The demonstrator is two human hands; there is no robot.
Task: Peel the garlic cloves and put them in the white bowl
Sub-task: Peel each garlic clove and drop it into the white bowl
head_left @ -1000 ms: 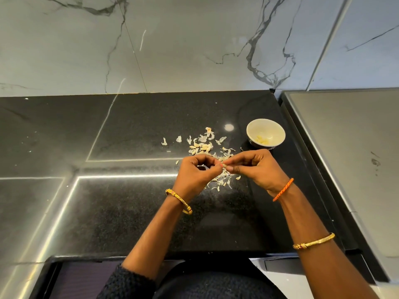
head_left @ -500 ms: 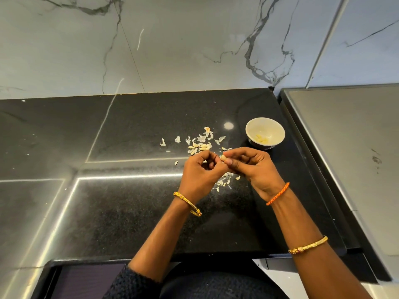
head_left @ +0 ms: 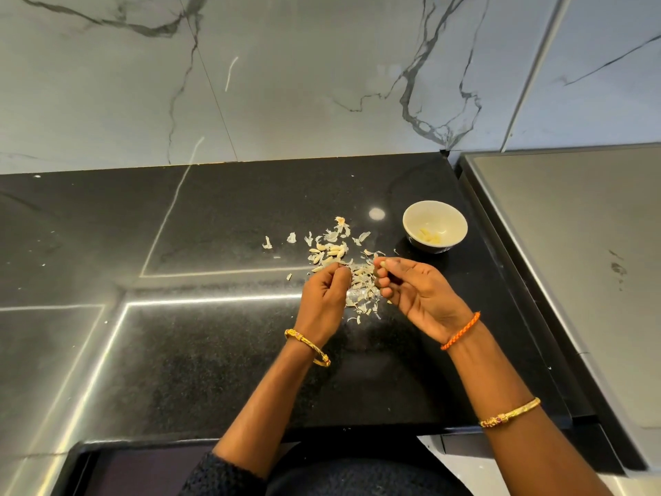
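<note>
left hand hung over black tabletop, fingers curled, whether pinching peel scrap unclear. right hand at its 3 o'clock, apart, pinched garlic clove at fingertips. peel scraps lay beneath and between hands. unpeeled cloves at 12 o'clock of left hand. white bowl, at 1 o'clock of right hand, held peeled cloves.
</note>
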